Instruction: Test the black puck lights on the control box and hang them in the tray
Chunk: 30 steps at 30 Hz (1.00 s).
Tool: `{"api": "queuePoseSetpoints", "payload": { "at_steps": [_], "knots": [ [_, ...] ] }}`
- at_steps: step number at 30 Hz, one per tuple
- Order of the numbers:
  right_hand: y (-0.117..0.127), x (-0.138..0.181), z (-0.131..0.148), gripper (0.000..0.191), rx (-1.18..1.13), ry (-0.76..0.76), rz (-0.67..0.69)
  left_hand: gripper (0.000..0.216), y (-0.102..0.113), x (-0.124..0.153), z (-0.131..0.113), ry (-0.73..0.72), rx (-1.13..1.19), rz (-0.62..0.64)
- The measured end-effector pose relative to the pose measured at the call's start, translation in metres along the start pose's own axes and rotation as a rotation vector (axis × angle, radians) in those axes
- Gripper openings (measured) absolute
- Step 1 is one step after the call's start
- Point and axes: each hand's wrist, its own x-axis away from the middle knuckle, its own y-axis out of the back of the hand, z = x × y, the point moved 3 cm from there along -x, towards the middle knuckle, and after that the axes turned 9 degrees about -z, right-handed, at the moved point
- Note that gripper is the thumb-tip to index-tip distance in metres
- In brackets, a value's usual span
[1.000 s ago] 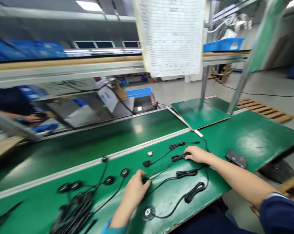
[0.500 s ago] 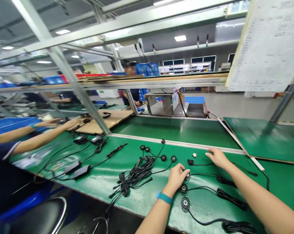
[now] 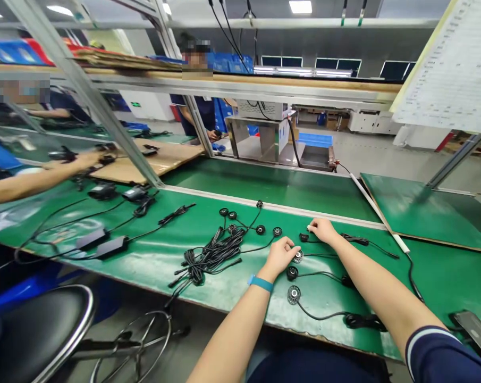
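My left hand (image 3: pixel 280 258), with a teal wristband, is closed, its fingertips at the edge of a round black cable disc (image 3: pixel 298 257) on the green table. My right hand (image 3: pixel 323 231) pinches a small whitish piece (image 3: pixel 309 228), mostly covered by the fingers. Just under it lies a small black connector (image 3: pixel 303 237) on a cable. Nearer me are another black disc (image 3: pixel 292 273) and a larger slotted disc (image 3: pixel 293 294), each with a cable running right. To the left sits a tangled bundle of black cables (image 3: pixel 216 252) with several round ends.
Black adapters (image 3: pixel 111 247) with cords lie farther left, where a co-worker's arm (image 3: pixel 36 180) reaches in. A metal post (image 3: pixel 104 117) and a rail (image 3: pixel 272 206) bound the table's back. A white tube (image 3: pixel 378 210) slants at right. A stool (image 3: pixel 44 330) stands at lower left.
My right hand has moved onto the small whitish piece that lay on the table and now pinches it. My left hand stays by the same disc. The view has tilted down.
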Motion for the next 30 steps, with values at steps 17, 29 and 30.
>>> {"api": "queuePoseSetpoints", "payload": {
  "at_steps": [17,29,30],
  "knots": [
    [0.015,0.205,0.095,0.012,-0.414,0.355,0.05,0.036,0.04,0.053,-0.022,0.133,0.097,-0.06],
    [-0.018,0.215,0.098,0.022,-0.402,0.317,0.015,0.062,0.046,0.156,-0.014,-0.177,-0.152,-0.003],
    [-0.018,0.216,0.099,0.021,-0.39,0.283,0.011,0.062,0.045,0.155,-0.012,-0.176,-0.171,-0.01]
  ]
}}
